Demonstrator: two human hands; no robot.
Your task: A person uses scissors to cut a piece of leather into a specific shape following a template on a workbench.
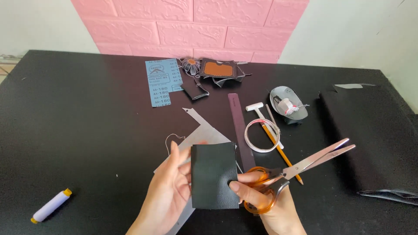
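Observation:
My left hand holds the left edge of a small black leather rectangle, fingers spread along it. My right hand grips orange-handled scissors; their blades point up to the right and are nearly closed. The right thumb rests on the lower right corner of the leather piece. Under the leather lies a grey paper sheet with a loose white thread.
On the black table: a dark ruler, a pencil, a white tape ring, a small white mallet, a dish with thread, blue sandpaper, leather scraps, a lilac thread spool, black fabric.

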